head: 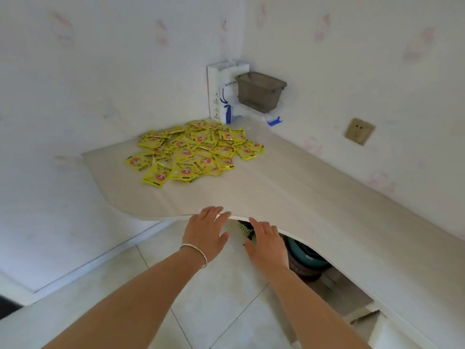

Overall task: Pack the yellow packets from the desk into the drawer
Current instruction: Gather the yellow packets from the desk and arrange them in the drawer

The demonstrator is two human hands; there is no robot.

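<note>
— Dozens of packets (pixel 198 151) heaped at worktop (pixel 314 197) corner, well off from both hands.
— Left hand (pixel 207 234), right hand (pixel 268 244): each grip released, holding nothing, at front edge. Drawer unseen; find it, then scoop handfuls.

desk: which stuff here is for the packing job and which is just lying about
For the job: yellow packets, desk, both hands, left and right; no drawer visible.

Lying about: grey bin, white bag, blue tape, basins under the desk.
</note>
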